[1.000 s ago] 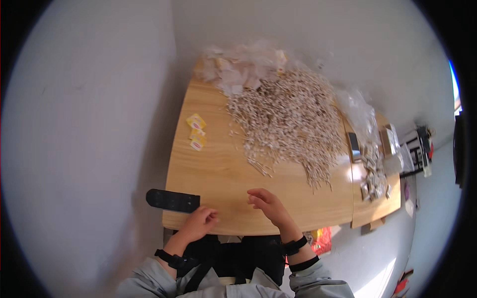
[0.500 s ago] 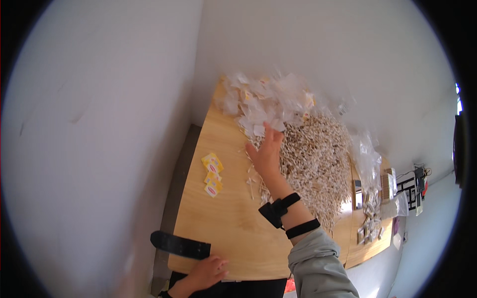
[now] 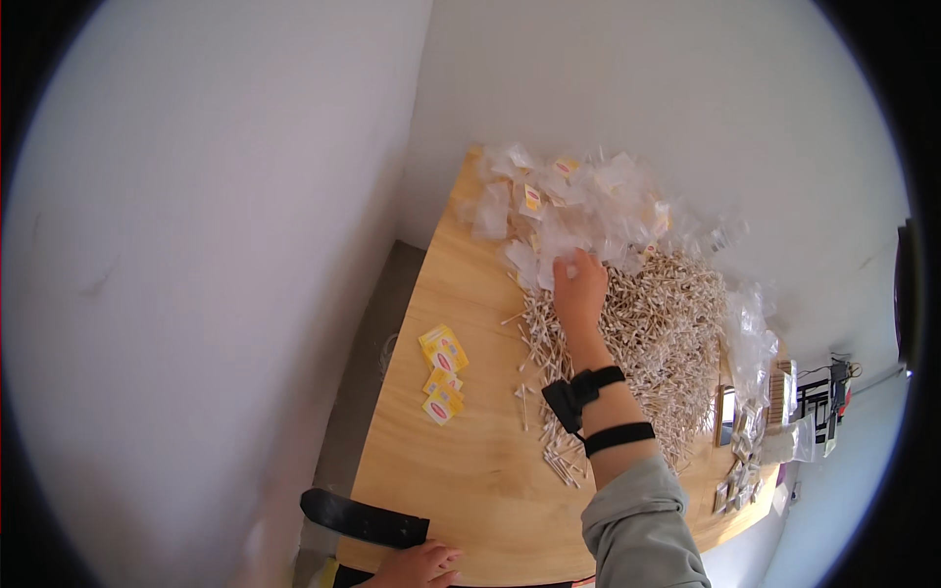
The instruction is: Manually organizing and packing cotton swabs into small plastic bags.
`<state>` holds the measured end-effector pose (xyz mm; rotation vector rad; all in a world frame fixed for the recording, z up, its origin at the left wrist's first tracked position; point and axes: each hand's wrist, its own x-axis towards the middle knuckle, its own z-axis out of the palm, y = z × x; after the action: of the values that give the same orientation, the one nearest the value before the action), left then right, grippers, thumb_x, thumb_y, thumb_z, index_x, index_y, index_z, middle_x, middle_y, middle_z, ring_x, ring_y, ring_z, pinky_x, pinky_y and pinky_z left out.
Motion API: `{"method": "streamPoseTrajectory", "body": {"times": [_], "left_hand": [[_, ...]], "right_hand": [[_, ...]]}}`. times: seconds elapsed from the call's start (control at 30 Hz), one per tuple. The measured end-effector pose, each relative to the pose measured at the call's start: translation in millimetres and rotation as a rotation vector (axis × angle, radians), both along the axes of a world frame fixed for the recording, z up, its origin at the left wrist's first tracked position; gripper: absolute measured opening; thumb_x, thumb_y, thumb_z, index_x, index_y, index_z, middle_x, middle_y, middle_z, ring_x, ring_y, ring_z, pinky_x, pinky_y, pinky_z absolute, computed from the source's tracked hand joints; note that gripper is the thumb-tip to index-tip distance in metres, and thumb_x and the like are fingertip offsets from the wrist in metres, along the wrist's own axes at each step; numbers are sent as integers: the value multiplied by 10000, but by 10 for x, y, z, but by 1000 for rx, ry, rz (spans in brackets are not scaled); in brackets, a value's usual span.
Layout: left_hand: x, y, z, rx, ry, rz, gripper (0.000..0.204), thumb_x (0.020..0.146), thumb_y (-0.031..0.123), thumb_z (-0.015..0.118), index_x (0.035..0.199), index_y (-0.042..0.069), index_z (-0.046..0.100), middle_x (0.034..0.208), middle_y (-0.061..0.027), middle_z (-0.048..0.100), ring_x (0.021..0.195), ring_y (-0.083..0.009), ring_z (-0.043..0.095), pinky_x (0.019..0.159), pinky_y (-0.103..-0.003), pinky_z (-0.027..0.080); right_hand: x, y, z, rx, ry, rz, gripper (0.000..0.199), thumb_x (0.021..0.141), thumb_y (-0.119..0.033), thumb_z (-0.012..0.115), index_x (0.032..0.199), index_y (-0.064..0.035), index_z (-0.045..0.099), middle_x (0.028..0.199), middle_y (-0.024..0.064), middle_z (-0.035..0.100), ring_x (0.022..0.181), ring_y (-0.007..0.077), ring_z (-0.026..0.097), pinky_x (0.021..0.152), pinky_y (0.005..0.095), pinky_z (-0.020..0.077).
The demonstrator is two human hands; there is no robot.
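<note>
My right hand (image 3: 581,286) reaches to the far side of the table, its fingers pinched together on a clear plastic bag (image 3: 557,253) at the near edge of a heap of such bags. Some bags in the heap hold a yellow-and-white card (image 3: 532,199). Just below and right of this hand spreads a big pile of cotton swabs (image 3: 667,338). My left hand (image 3: 420,566) lies at the table's near edge with fingers loosely stretched out, holding nothing that I can see. Beside it is a flat black strip (image 3: 363,517) with a rounded end.
Several yellow cards (image 3: 443,377) lie in a small overlapping stack on the wooden table (image 3: 480,461), left of the swabs. To the right are a phone-like dark slab (image 3: 725,416), more clear plastic (image 3: 750,333) and small filled packs (image 3: 735,480). Walls border the left and far sides.
My right hand has closed its spread fingers onto a plastic bag at the heap's edge. My left hand stays by the black strip. The whole view has shifted somewhat.
</note>
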<state>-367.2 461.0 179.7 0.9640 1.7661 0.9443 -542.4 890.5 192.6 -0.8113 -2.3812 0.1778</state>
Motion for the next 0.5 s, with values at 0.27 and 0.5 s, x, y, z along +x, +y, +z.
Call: {"method": "streamPoseTrajectory", "body": {"times": [0.27, 0.5], "left_hand": [[-13, 28, 81, 2, 4, -34, 399, 918, 312, 597, 1214, 46, 564, 1121, -175, 568, 1013, -296, 594, 858, -389, 483], [161, 94, 442, 151, -99, 226, 275, 893, 153, 650, 1117, 6, 591, 982, -115, 618, 912, -201, 633, 816, -324, 499]], "right_hand": [[1136, -145, 390, -1069, 594, 38, 342, 938, -232, 593, 1157, 30, 607, 971, 69, 642, 949, 147, 595, 823, 279, 462], [2036, -1185, 463, -1906, 550, 196, 413, 1005, -261, 416, 1282, 37, 490, 1071, 124, 636, 1026, 241, 621, 903, 360, 513]]}}
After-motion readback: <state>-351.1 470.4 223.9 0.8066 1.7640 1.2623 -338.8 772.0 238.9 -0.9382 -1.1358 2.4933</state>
